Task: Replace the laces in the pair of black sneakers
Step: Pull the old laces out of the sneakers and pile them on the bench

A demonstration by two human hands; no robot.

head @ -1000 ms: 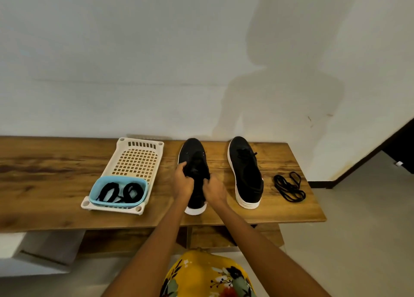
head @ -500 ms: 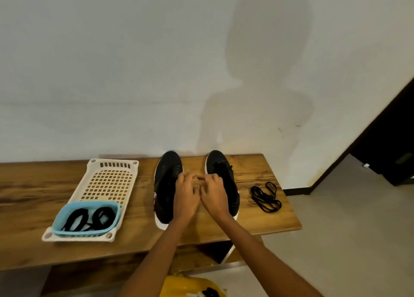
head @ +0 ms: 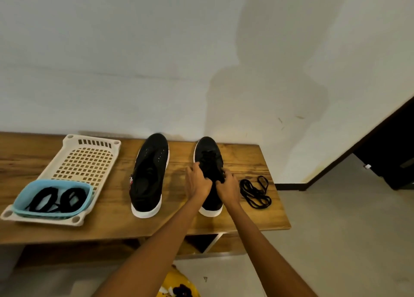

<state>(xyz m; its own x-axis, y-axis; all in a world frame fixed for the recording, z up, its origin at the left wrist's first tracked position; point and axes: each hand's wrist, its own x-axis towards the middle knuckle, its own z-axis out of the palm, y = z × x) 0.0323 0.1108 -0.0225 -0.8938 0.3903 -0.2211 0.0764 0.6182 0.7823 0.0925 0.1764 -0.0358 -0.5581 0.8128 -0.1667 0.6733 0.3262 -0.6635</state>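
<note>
Both hands, the left hand [head: 198, 181] and right hand [head: 227, 185], have shifted from between the shoes onto the right black white-soled sneaker [head: 209, 162] at frame centre on the wooden desk [head: 107, 225], fingers curled gripping its laced collar.

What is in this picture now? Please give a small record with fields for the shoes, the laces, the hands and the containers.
left sneaker: black sneaker without laces, on the wooden bench, untouched
right sneaker: laced black sneaker, both hands at its lace area
left hand: left hand grips the sneaker's left side
right hand: right hand pinches at the laces
loose lace: black lace on the bench, right of the laced sneaker
containers: blue tub with coiled black laces, standing in the near end of the cream basket tray
</note>
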